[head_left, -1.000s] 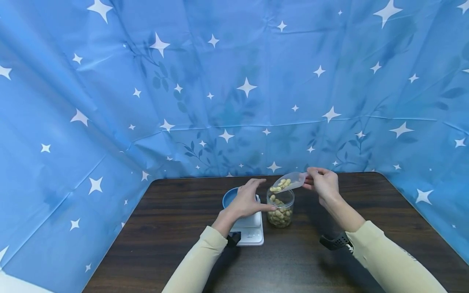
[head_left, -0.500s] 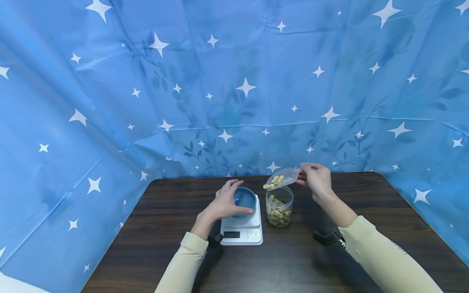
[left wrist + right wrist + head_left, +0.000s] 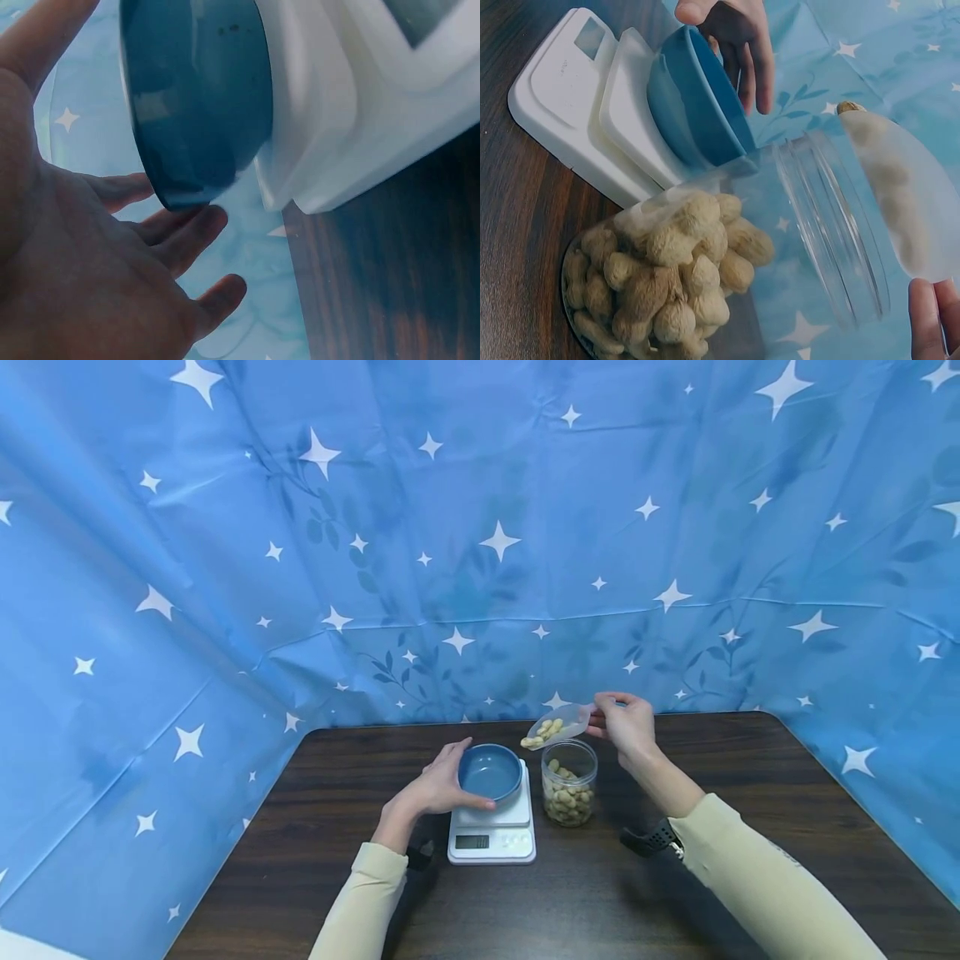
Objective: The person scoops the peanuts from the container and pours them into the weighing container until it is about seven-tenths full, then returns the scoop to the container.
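Note:
My right hand (image 3: 632, 727) pinches the short handle of a translucent scoop (image 3: 576, 717) that carries several unshelled peanuts (image 3: 551, 727). The scoop is level with the mouth of a clear jar (image 3: 590, 768), its tip past the left rim toward the bowl; one peanut (image 3: 851, 107) pokes out at the tip. A blue bowl (image 3: 489, 767) sits on a white kitchen scale (image 3: 517, 843), and no contents show inside it. Beside the bowl, my left hand (image 3: 435, 787) is spread, thumb along the near side and fingers along the far left side.
More peanuts (image 3: 675, 277) fill the lower part of the jar, close to the right of the scale. Both stand on a dark wooden table (image 3: 315, 827). A blue star-patterned cloth (image 3: 420, 527) hangs behind the table's far edge.
My left hand has moved left from near the jar to the bowl's side, uncovering the bowl and scale. My right hand has carried the loaded scoop left, from over the jar toward the bowl.

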Demonstrator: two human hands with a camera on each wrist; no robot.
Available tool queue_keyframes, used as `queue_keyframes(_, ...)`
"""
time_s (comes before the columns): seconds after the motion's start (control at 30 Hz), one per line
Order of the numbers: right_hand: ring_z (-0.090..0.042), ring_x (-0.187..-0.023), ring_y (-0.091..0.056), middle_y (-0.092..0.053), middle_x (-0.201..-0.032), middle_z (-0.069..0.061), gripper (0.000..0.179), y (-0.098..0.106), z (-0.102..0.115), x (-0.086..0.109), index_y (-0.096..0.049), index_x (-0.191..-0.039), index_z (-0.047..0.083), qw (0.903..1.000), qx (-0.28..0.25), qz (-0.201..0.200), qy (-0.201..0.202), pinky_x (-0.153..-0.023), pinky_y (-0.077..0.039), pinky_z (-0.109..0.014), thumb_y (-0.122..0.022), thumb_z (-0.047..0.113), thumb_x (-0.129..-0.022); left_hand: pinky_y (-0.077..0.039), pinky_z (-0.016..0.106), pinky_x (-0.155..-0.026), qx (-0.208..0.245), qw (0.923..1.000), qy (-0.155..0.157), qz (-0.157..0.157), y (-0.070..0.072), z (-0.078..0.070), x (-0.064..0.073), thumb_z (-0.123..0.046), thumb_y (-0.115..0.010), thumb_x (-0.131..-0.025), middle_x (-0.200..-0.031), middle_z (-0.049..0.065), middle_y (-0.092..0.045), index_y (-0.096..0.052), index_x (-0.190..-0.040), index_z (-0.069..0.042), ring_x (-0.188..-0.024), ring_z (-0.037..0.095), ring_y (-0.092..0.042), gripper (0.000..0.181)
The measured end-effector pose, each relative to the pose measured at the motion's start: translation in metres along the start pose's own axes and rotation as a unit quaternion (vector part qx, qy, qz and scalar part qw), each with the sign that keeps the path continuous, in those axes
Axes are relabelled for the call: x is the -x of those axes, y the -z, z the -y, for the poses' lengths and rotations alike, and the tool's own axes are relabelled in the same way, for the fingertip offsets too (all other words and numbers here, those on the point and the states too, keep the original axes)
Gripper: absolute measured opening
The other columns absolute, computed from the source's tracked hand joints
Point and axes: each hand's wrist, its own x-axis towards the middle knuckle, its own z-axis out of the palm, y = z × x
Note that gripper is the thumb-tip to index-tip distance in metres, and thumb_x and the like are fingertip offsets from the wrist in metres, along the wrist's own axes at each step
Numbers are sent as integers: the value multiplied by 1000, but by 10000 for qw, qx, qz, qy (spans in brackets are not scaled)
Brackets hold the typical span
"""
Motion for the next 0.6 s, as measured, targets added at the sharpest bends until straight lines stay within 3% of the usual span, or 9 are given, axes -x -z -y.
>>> queue_keyframes(0.2, -8, -70, -70, -68, -84, -3, 40, -10, -2, -1, -51, -136, -12, 9999, 118, 60, -16, -70, -59, -26, -55, 14, -106, -36, 61, -109, 327, 9991, 240, 156, -1, 6, 1, -49, -91, -74, -159, 17, -35, -22, -162, -8, -137, 38, -42, 119)
queue_keyframes(0.6, -12, -72, -71, -73, -91, -13, 31, -34, -4, 0, -56, -127, -5, 9977, 642, 38, 204, -68, -60, -29, -57, 18, -106, -40, 56, -109, 554, 9983, 85, 154, -3, 6, -1, -43, -92, -75, -155, 19, -39, -27, -160, -3, -132, 35, -46, 114)
